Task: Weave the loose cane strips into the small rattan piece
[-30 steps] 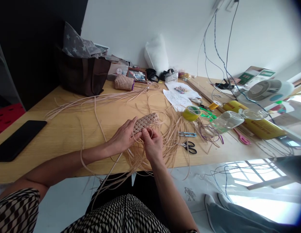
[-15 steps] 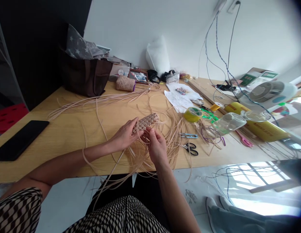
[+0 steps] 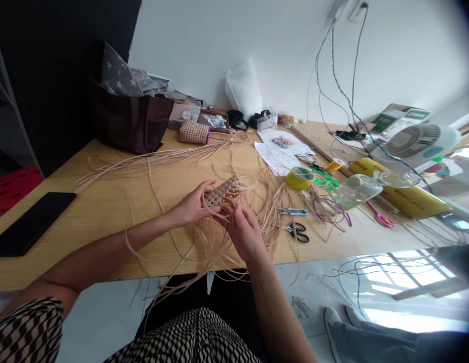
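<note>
The left forearm reached diagonally across the pale wooden table (image 3: 106, 212), and the left hand (image 3: 195, 205) grasped the small, beige, tightly woven oblong piece (image 3: 218, 193) at its near end—fingers along one side, thumb beneath. The right arm came up from below with the wrist bent inward, and the right hand (image 3: 246, 232), fingers curled, pinched thin beige flat strands (image 3: 210, 244) at the piece's lower edge. The slanted piece sat between both hands, left of the black-handled metal scissors (image 3: 298, 233).
</note>
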`<state>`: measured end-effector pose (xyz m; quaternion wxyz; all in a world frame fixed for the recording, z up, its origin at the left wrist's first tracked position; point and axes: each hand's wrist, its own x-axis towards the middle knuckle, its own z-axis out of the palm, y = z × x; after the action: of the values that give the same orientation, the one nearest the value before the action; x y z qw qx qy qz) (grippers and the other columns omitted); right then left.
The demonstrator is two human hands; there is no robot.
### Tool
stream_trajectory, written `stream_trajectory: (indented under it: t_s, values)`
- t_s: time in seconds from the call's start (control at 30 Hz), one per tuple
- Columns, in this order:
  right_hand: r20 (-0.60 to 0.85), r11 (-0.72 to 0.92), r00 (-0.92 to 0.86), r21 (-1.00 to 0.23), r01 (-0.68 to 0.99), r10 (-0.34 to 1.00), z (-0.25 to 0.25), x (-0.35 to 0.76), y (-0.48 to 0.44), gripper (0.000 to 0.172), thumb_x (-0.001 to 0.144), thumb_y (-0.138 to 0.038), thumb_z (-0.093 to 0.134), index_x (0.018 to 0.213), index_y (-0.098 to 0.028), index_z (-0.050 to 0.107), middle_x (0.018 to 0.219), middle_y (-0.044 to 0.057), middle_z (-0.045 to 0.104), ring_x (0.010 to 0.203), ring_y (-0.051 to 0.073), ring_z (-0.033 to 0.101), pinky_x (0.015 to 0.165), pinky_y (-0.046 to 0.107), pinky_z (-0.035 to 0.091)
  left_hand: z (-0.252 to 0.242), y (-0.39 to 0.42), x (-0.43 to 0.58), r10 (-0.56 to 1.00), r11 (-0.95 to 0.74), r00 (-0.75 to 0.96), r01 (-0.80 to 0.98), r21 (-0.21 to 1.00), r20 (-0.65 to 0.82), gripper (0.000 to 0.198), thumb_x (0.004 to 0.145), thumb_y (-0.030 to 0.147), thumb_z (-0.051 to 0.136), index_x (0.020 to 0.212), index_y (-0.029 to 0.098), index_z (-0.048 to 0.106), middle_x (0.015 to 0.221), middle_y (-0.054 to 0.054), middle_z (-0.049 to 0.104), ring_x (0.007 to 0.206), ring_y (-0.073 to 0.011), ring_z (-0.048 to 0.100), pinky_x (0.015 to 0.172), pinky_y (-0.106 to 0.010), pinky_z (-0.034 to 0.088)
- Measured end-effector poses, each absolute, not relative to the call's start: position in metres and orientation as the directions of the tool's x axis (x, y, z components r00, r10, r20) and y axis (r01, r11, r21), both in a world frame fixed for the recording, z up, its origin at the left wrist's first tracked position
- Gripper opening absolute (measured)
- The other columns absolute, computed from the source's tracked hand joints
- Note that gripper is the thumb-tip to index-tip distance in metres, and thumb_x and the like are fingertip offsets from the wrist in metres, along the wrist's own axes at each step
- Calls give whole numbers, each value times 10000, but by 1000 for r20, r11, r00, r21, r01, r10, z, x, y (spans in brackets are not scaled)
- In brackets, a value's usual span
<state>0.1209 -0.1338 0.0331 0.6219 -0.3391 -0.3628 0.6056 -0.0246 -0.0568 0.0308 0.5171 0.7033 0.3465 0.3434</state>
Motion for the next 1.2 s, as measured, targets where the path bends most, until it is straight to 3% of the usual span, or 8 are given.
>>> stream_trajectory:
  t_s: [0.13,0.27,0.47,0.6,0.73,0.83,0.97,1.2]
  values:
    - [209,240,141,-935,-261,968,47,132,-149,409,823,-405,587,1194,-237,554,1183,88,622,1061,199,604,946,421,474,36,-42,-34,807,-38,590,-8,999,35,595,725,405,661,1223,158,449,1165,-127,604,991,-210,616,821,-325,501]
    - [420,432,340,-901,44,841,65,149,-151,291,823,-301,590,1107,-236,602,1086,69,652,979,180,624,865,388,523,27,-20,-51,728,252,674,-96,963,-123,402,739,397,638,1054,149,604,1007,-114,681,858,-201,654,762,-313,514]
    - [574,488,179,-794,363,799,86,166,-111,250,791,-278,596,1025,-214,652,1065,59,646,1004,181,591,868,379,502,15,-15,-63,693,361,681,-45,931,-236,371,733,398,620,994,137,659,943,-122,705,756,-201,657,734,-336,517]
    - [552,528,-113,-688,498,826,94,163,-80,300,758,-258,613,1052,-219,657,1106,61,638,1031,205,575,884,389,466,21,-19,-58,637,296,751,-28,955,-175,510,695,393,681,1133,146,598,1050,-130,675,892,-230,654,792,-332,505]
    - [371,515,-365,-497,698,854,80,154,-54,350,732,-155,612,1077,-191,655,1051,75,657,926,184,609,828,294,448,20,-15,-53,659,146,742,34,989,-123,613,733,402,663,1272,193,459,1017,-86,678,867,-192,659,774,-305,498]
    - [299,449,-353,-376,810,887,61,150,-41,274,791,-182,567,1049,-199,660,978,70,669,884,176,613,757,249,424,17,-10,-50,749,-32,658,161,986,-83,601,734,413,648,1241,151,456,932,-79,689,837,-190,657,777,-319,495]
    - [217,337,-284,-269,902,934,47,150,-31,206,831,-219,527,986,-202,662,942,72,679,842,175,616,686,231,391,18,-6,-47,898,-268,425,329,906,112,384,794,388,533,1039,98,590,951,-122,687,888,-207,647,835,-347,487]
    - [101,289,-275,-176,941,956,51,144,-23,214,839,-306,541,985,-225,675,874,90,694,789,203,628,625,245,364,30,-17,-44,807,-500,568,513,698,161,444,700,266,602,1123,131,615,1097,-106,669,976,-239,630,834,-312,485]
